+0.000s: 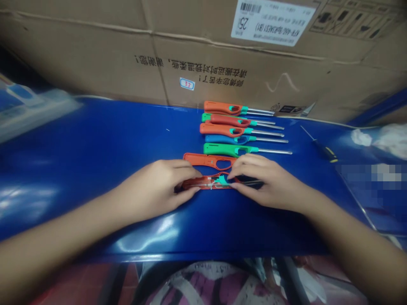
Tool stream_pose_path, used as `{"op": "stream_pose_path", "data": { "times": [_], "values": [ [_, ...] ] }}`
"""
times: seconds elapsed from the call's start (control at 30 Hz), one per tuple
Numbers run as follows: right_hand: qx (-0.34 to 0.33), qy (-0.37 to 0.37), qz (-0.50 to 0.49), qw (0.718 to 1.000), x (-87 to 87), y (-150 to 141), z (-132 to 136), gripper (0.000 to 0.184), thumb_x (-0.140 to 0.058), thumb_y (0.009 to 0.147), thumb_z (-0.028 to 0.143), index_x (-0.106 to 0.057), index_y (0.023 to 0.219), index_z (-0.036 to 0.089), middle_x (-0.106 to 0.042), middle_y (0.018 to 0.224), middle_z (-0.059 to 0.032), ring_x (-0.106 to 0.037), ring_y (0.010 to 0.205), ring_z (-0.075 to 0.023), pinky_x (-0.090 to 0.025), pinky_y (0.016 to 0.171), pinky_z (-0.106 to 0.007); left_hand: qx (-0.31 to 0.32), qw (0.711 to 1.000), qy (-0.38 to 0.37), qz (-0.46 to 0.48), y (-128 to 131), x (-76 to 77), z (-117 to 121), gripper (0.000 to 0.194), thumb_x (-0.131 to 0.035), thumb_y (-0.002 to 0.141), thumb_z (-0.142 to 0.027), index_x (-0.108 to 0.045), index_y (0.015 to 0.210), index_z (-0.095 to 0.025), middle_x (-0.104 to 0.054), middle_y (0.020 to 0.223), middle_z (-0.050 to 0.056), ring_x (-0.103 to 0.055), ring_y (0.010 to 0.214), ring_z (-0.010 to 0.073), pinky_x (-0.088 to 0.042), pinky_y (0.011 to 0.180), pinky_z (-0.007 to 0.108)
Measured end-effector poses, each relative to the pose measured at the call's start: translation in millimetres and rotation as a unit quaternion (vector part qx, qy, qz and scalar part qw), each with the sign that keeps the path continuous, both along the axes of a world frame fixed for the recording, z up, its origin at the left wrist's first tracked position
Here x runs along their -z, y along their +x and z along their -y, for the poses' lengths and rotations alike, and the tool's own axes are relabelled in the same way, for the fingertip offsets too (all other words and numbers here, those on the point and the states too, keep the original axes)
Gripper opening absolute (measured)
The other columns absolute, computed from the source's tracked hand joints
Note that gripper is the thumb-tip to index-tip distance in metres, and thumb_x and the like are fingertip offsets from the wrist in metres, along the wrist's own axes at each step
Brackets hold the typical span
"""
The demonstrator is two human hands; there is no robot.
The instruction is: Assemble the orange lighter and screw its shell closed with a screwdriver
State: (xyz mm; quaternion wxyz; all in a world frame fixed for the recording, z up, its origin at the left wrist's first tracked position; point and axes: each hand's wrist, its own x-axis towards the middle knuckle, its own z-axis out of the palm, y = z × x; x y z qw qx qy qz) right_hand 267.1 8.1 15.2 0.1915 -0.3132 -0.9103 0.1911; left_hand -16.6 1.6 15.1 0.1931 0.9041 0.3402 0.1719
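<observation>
An opened orange gas lighter [206, 183] lies on the blue table with its inner parts exposed, including a turquoise trigger [221, 180]. My left hand [155, 186] is closed round the handle end of this lighter, fingers behind and thumb in front. At the trigger and barrel end, my right hand [270, 180] grips with thumb and fingertips, partly hiding the metal barrel. Just behind is a loose orange shell half [200, 159], with my right fingers near its right end.
Several assembled lighters in orange, red, blue and green [219, 148] lie in a row behind. To their right is a screwdriver [329, 154]. A large cardboard box [104, 63] stands along the back, and crumpled white material [392, 140] sits at the right.
</observation>
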Motion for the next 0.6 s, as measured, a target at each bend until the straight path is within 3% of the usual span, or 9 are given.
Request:
{"op": "stream_pose_path", "data": {
  "times": [0.2,0.6],
  "values": [
    [0.03,-0.017,0.017,0.999,11.7,-9.2,5.5,0.005,-0.059,0.095,0.022,-0.062,0.098,0.021,-0.065,0.098,-0.0039,-0.059,0.092,-0.0166,-0.046,0.08,-0.031,0.036,0.998,0.04,0.017,7.2,11.6,1.2,0.022,-0.056,0.097,-0.024,-0.07,0.114,-0.02,-0.069,0.108,0.008,-0.062,0.102,0.0217,-0.051,0.093,0.037],
    [0.036,-0.018,0.024,0.999,11.7,-10.3,8.8,0.005,-0.057,0.095,0.022,-0.061,0.095,0.021,-0.065,0.092,-0.0019,-0.059,0.087,-0.0153,-0.044,0.078,-0.029,0.022,0.998,0.03,0.042,7.6,15.3,1.9,0.018,-0.059,0.097,-0.022,-0.073,0.106,-0.019,-0.071,0.101,0.007,-0.064,0.093,0.0186,-0.053,0.085,0.033]
  ]
}}
